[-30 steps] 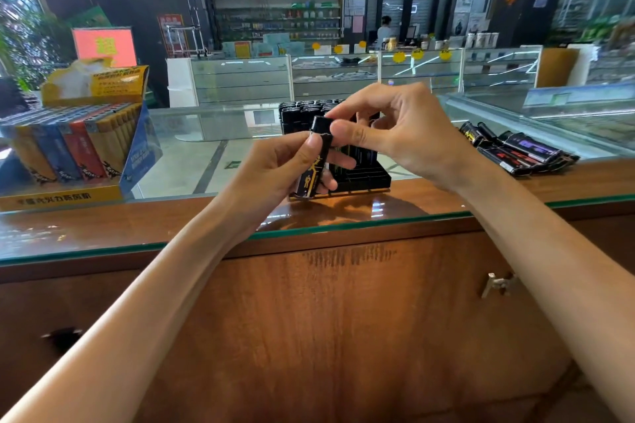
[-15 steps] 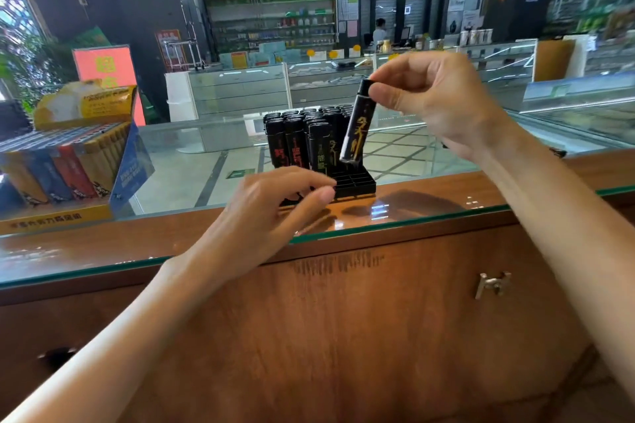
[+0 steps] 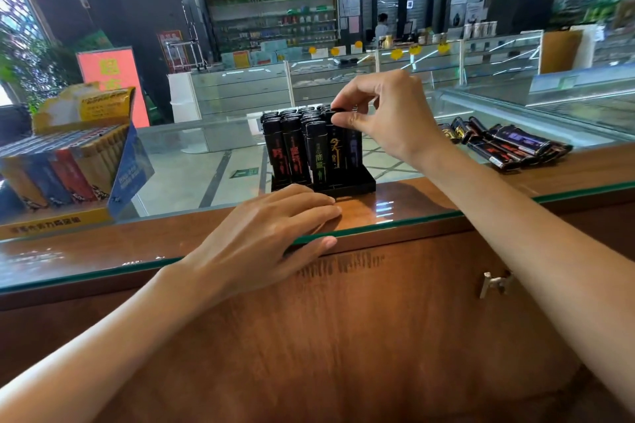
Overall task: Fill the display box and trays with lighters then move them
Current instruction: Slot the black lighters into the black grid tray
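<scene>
Far left of the black tray [image 3: 360,184]: yellow display box [image 3: 99,106], flap up, rows of coloured lighters [image 3: 65,165] leaning back inside, apparently already full and parked out of the working area.

Just in front of the tray's near left corner: left hand [image 3: 268,227], empty, laid flat on the glass countertop [image 3: 86,251], fingers straight and together, thumb along the glass edge. Contact with the tray not clear. Probably resting there to brace the body, close enough to steady the tray if it slides.

The tray itself packed with upright black lighters, back rows full. In the front row, toward the right end, a gold-lettered lighter [image 3: 335,154], upright, base down at or in its slot; fully seated or not, impossible to tell.

Above it: right hand [image 3: 388,120], thumb and forefinger pinching the lighter's cap, other fingers curled clear. Held by the top, most likely, to keep the knuckles off the neighbours while pressing straight down.

Well to the right of the tray: loose lighters [image 3: 505,146] heaped on their sides, within reach of the right hand as the supply.
</scene>
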`<action>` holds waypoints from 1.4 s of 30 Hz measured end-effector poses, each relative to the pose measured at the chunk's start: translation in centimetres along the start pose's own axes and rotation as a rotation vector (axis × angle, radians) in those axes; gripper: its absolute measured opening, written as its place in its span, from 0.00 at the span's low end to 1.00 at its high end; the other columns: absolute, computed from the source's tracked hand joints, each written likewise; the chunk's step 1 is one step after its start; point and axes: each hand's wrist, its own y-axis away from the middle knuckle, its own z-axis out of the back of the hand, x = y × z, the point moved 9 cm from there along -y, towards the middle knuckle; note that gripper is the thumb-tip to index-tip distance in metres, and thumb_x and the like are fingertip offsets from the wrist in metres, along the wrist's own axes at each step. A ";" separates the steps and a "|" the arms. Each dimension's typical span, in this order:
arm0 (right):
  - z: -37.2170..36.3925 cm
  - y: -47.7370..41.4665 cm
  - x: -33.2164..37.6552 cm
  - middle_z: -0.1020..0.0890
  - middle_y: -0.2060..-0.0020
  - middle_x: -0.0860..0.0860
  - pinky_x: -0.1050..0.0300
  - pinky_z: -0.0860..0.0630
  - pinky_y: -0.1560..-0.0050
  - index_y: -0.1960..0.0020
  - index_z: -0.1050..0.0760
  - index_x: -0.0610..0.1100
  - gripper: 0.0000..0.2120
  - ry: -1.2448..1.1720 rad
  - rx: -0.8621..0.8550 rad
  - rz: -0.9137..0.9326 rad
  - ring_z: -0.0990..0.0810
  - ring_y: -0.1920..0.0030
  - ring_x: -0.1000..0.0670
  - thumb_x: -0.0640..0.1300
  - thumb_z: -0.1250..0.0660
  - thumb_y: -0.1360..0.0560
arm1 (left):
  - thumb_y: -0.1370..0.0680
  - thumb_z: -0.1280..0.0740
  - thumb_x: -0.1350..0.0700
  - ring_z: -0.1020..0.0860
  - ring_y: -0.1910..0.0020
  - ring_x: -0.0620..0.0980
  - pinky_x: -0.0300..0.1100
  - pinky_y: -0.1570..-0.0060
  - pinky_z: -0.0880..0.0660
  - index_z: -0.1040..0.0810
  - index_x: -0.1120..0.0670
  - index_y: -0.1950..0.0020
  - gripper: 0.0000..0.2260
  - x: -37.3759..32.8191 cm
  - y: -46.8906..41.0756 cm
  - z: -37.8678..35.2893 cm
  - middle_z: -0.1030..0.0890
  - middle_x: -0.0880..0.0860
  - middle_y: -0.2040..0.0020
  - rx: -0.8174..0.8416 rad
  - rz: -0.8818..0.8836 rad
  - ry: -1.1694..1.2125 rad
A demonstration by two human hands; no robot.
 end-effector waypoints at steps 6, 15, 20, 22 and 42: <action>-0.4 -0.3 0.7 0.20 0.60 0.52 0.66 0.32 0.57 0.54 0.18 0.40 0.09 0.080 -0.011 0.089 0.30 0.66 0.61 0.42 0.26 0.32 | 0.21 0.36 0.50 0.21 0.45 0.50 0.48 0.54 0.20 0.21 0.58 0.39 0.16 0.2 0.1 -0.1 0.19 0.53 0.44 0.013 0.020 0.005; -0.7 -0.4 0.0 0.18 0.60 0.48 0.64 0.35 0.59 0.56 0.18 0.39 0.09 0.143 -0.030 0.093 0.29 0.63 0.54 0.41 0.25 0.33 | 0.21 0.36 0.49 0.21 0.48 0.50 0.47 0.58 0.21 0.20 0.57 0.43 0.15 0.8 0.5 0.1 0.19 0.52 0.46 -0.021 0.079 0.038; -1.5 -0.6 -0.2 0.18 0.58 0.46 0.65 0.37 0.58 0.54 0.18 0.39 0.08 0.176 0.009 0.110 0.29 0.60 0.55 0.41 0.26 0.32 | 0.22 0.37 0.47 0.21 0.48 0.48 0.48 0.58 0.21 0.20 0.56 0.44 0.15 1.2 0.5 0.1 0.19 0.51 0.46 -0.019 0.123 0.044; -1.7 -0.6 -0.2 0.18 0.57 0.45 0.65 0.36 0.56 0.54 0.18 0.39 0.08 0.189 0.009 0.116 0.29 0.57 0.54 0.41 0.26 0.31 | 0.22 0.37 0.47 0.22 0.47 0.47 0.47 0.57 0.21 0.20 0.55 0.43 0.15 1.3 0.5 0.0 0.19 0.51 0.46 -0.014 0.131 0.046; 14.1 4.9 -8.4 0.21 0.62 0.51 0.77 0.35 0.64 0.54 0.18 0.40 0.05 0.329 -0.161 -0.060 0.27 0.65 0.55 0.39 0.32 0.27 | 0.21 0.36 0.55 0.20 0.48 0.52 0.48 0.54 0.22 0.19 0.59 0.45 0.11 -3.1 -7.8 -0.7 0.18 0.53 0.48 -0.095 0.093 0.128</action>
